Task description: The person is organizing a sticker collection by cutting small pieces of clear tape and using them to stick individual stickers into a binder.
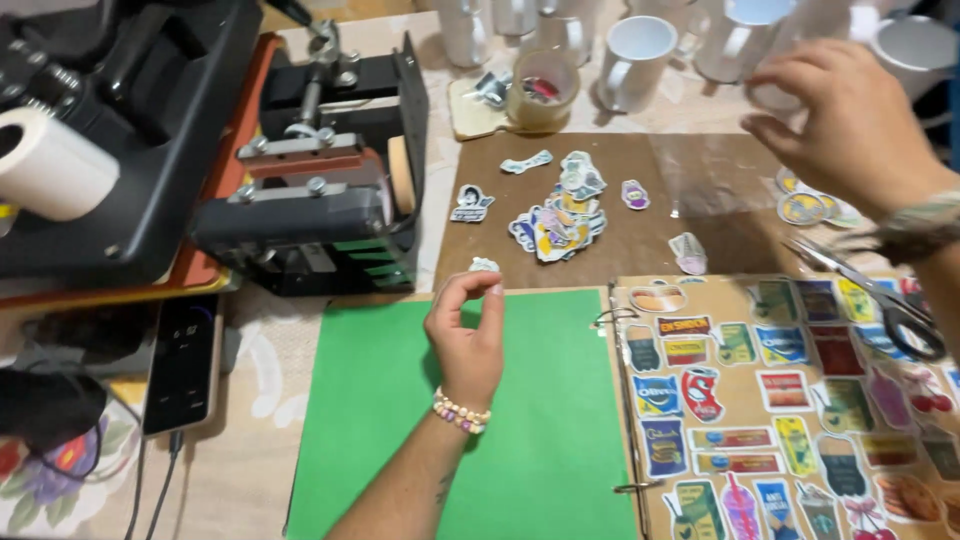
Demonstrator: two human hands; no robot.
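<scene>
My left hand (465, 335) hovers over a green sheet (560, 420), thumb and forefinger curled together with nothing visible between them. A small pale sticker (484, 264) lies just beyond its fingertips. A pile of cut-out stickers (560, 215) sits on the brown board (480, 250) behind. My right hand (850, 120) is raised at the far right, its fingers pinching the edge of a clear glossy sheet (705, 185) that slopes down onto the board. An open ring binder page (780, 400) covered in stickers lies to the right of the green sheet.
Scissors (885, 295) rest on the binder's upper right. A black mug press (320, 170) and a larger press with a white paper roll (50, 165) fill the left. White mugs (635, 50) and a tape roll (540, 85) stand at the back. A phone (180, 365) lies at the left.
</scene>
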